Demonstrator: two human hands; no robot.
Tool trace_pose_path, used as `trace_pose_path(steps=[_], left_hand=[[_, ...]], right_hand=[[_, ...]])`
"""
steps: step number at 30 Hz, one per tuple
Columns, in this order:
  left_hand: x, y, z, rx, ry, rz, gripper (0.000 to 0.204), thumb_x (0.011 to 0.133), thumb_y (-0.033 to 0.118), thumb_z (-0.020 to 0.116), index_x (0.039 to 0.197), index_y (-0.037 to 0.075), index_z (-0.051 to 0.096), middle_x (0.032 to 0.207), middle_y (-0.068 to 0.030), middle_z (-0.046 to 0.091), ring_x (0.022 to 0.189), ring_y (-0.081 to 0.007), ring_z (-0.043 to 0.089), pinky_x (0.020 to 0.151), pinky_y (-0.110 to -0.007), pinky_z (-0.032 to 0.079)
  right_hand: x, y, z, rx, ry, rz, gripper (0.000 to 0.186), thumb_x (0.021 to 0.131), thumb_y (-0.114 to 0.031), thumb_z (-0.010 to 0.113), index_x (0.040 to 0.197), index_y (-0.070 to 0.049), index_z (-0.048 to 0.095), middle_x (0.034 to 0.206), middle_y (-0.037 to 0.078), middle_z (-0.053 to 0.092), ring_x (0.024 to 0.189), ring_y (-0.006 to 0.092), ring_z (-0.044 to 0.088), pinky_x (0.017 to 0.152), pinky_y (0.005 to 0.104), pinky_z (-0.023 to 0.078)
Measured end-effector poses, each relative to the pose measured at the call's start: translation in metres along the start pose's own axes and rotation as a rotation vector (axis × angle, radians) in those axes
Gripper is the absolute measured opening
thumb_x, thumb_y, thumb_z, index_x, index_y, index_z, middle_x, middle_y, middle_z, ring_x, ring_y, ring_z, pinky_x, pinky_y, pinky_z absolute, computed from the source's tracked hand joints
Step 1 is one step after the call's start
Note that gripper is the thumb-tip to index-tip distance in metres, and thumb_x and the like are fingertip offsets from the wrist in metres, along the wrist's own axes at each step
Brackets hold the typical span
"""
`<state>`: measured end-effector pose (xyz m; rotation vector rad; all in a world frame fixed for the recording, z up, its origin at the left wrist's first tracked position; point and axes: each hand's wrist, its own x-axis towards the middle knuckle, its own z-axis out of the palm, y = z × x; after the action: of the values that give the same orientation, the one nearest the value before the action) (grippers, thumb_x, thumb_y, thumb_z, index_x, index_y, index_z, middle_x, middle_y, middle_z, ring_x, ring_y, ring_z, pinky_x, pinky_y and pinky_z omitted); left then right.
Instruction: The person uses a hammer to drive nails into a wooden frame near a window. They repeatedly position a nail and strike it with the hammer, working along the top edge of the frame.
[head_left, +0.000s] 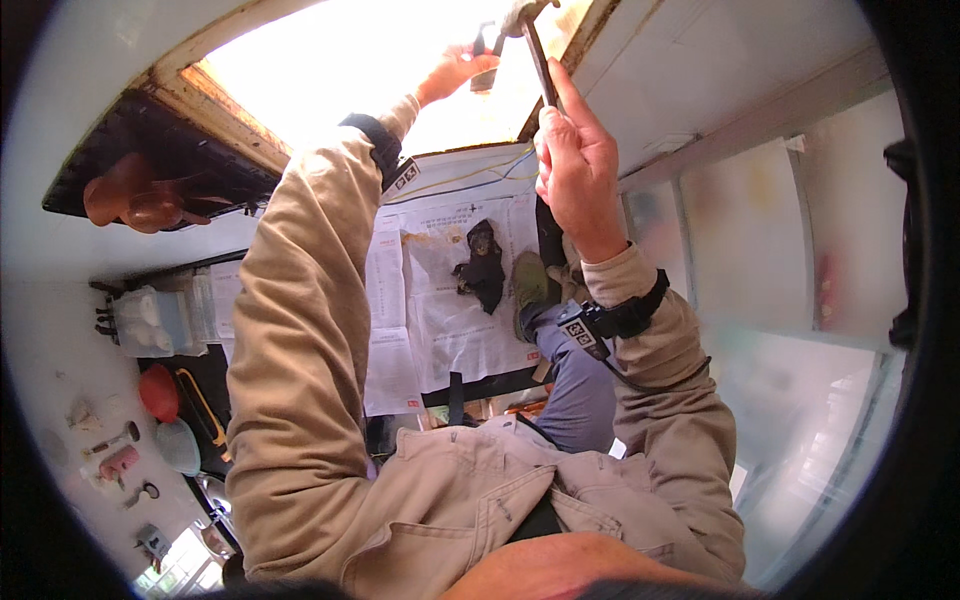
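Note:
Both my arms reach up toward a bright opening with a worn wooden frame (225,105). In my right hand (582,175) is a hammer (539,62), gripped by its dark handle with the index finger stretched along it. The hammer's head points up, close to the frame's far right edge. My left hand (450,76), to the left of the hammer, is closed on a dark flat piece (484,72). Glare washes out its outline, so its kind and whether it touches the frame cannot be told.
Printed paper sheets (440,345) lie below, with a dark crumpled cloth-like item (484,268) on them. Thin wires (460,183) run under the opening. At left are a dark panel (110,145), a red bowl (158,392) and a yellow-framed saw (203,410). Translucent panels (745,235) stand right.

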<state>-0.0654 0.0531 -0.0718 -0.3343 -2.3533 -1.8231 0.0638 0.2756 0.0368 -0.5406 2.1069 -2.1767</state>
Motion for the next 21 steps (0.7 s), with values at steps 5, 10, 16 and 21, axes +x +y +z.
trace_pose_path(steps=[5, 10, 16, 21], left_hand=[[-0.001, -0.001, 0.003, -0.076, 0.01, -0.009, 0.024, 0.091, 0.027, 0.073, 0.102, 0.005, 0.074, 0.084, -0.0027, 0.07, 0.078, -0.01, 0.059, 0.07, -0.029, 0.049], [0.002, -0.008, 0.003, 0.003, 0.031, 0.01, 0.024, 0.092, 0.028, 0.072, 0.101, 0.006, 0.074, 0.085, -0.0039, 0.071, 0.079, -0.0103, 0.059, 0.071, -0.03, 0.05], [0.002, -0.009, 0.003, 0.108, 0.04, 0.048, 0.023, 0.092, 0.028, 0.071, 0.102, 0.007, 0.074, 0.085, -0.0028, 0.071, 0.078, -0.01, 0.059, 0.071, -0.03, 0.049], [0.002, -0.009, 0.004, 0.038, 0.009, -0.021, 0.023, 0.093, 0.027, 0.071, 0.102, 0.007, 0.075, 0.085, -0.0025, 0.072, 0.077, -0.0099, 0.059, 0.071, -0.03, 0.049]], right_hand=[[0.024, -0.007, 0.016, -0.264, 0.047, -0.115, 0.043, 0.1, -0.005, 0.046, 0.143, -0.005, 0.052, 0.065, -0.007, 0.035, 0.058, 0.0035, 0.032, 0.051, 0.0223, 0.03], [0.03, -0.016, 0.013, -0.169, 0.01, -0.033, 0.038, 0.1, -0.008, 0.049, 0.136, 0.001, 0.057, 0.065, -0.006, 0.039, 0.057, 0.0046, 0.033, 0.05, 0.0237, 0.032], [0.029, -0.013, 0.01, -0.209, 0.028, -0.007, 0.037, 0.1, -0.009, 0.05, 0.135, -0.002, 0.059, 0.064, -0.006, 0.039, 0.056, 0.0033, 0.032, 0.049, 0.0232, 0.03], [0.035, -0.015, 0.008, -0.165, 0.031, 0.008, 0.038, 0.1, -0.011, 0.051, 0.136, 0.0, 0.058, 0.068, -0.007, 0.045, 0.058, 0.0018, 0.033, 0.049, 0.0209, 0.031]])
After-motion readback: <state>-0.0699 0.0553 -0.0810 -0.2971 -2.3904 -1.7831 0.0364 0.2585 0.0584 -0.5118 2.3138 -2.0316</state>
